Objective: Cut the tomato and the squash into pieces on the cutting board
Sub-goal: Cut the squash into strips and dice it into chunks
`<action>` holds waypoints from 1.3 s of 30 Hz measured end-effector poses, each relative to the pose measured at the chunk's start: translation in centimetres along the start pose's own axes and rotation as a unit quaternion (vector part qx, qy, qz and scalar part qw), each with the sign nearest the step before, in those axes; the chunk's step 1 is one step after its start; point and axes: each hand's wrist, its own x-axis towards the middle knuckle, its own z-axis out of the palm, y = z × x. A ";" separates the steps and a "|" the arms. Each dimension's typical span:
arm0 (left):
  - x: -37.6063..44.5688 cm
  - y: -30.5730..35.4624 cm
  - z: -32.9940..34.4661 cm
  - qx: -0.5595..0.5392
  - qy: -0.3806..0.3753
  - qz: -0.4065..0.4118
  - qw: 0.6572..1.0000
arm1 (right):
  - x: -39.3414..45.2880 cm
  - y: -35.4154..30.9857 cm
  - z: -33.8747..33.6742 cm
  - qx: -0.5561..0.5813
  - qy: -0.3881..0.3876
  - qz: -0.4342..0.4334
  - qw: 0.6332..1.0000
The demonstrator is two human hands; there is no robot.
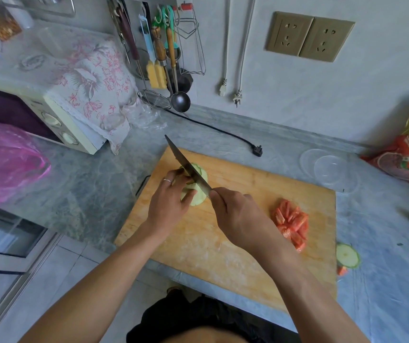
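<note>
Left hand (pixel 167 198): fingers curled over the pale green squash (pixel 196 186), holding it near the far left corner of the wooden cutting board (pixel 198 243).
Knife (pixel 186 164): dark flat blade across the squash, beside those fingertips.
Right hand (pixel 235 214): gripping the knife handle.
Tomato pieces (pixel 291 222): red wedges heaped by the right edge.

Soft daylight; faint shadows; wide-angle edge warping

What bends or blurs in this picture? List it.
Head view: wide-angle lens bows the cutting board edges and the wall sockets; the pink bag at the left rim is smeared; soft, even daylight; the knife and the squash stay fairly sharp.
</note>
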 end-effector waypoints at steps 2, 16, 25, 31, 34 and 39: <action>0.1 0.2 0.1 -0.006 0.001 -0.003 1.000 | -0.3 0.0 0.0 -0.015 0.000 0.004 1.000; 0.6 0.8 0.4 -0.003 0.021 -0.023 1.000 | 0.8 -0.2 -0.5 -0.027 -0.019 0.016 0.999; 0.4 1.2 0.7 -0.022 0.038 -0.029 0.999 | 0.1 0.2 -0.9 -0.044 -0.013 0.017 0.999; 0.2 1.3 0.7 -0.033 0.046 -0.020 0.998 | -0.6 1.2 -0.6 -0.042 0.010 -0.010 0.999; 0.3 1.4 0.5 -0.041 0.047 -0.019 0.998 | -1.2 1.1 -0.1 -0.040 0.016 -0.009 0.999; 0.6 1.3 0.3 -0.038 0.042 -0.015 0.998 | -0.5 1.1 -0.2 -0.040 0.016 -0.010 0.999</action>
